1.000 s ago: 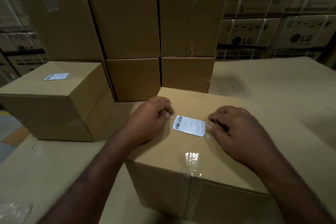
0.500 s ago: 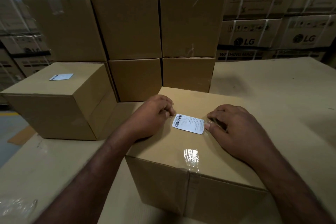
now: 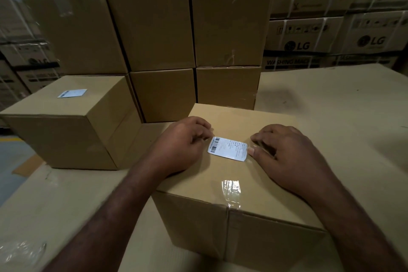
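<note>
On the box (image 3: pixel 198 180), your curled left hand (image 3: pixel 183 146) and right hand (image 3: pixel 284 154) (gripping nothing) seem to seat the label (image 3: pixel 227 148); smooth its edges next.

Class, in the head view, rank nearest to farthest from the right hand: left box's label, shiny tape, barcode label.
1. barcode label, beside the thumb of the right hand
2. shiny tape, near box's front edge
3. left box's label, far left
</note>
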Available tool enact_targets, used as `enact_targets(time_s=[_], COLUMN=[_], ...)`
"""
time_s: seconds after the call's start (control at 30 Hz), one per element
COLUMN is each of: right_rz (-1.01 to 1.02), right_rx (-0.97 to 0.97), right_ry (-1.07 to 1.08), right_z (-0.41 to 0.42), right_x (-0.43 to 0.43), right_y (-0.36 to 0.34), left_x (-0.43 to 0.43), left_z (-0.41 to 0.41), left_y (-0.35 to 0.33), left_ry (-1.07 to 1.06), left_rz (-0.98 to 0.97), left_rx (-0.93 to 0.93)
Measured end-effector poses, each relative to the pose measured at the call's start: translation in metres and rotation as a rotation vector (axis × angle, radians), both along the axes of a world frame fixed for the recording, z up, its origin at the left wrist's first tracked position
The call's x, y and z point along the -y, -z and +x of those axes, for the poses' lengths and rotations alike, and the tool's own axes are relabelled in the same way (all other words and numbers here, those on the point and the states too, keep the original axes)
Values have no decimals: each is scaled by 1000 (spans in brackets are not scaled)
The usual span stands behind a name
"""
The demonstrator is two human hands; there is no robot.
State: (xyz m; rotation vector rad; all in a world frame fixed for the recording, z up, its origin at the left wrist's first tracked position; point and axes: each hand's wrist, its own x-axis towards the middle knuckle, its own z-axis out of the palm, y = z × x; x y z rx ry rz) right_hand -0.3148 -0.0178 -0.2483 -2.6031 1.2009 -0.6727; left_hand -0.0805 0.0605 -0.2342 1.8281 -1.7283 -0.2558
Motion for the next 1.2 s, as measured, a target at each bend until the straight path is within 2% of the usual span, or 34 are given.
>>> enact_targets(time_s=[0.17,0.3,0.47,0.67,0.8,1.07,1.2], right_rz=[0,3,-7,7,8,13,19], right_rx=[15,5,-4,13,19,8,-6], right_ry=[3,3,3,-3,0,4,7], right_z=[0,0,-1,-1,-2,-1,-1], right_x=[-1,0,0,-2,-3,-2,-2], right_y=[-1,0,0,-1,-1,-2,-2], left_x=[3,7,15,14,13,16,17], left_z=[2,1,-12,-20,-23,-24,-24], left_y=[-2,-8,-20,-15,-18,-34,-40], left_ry=[-6,-38,-134,-148,-157,-187,-158], left_rz=[24,48,110,144,204,207,190], left_rx=[-73,-56,133,419,494,382,196])
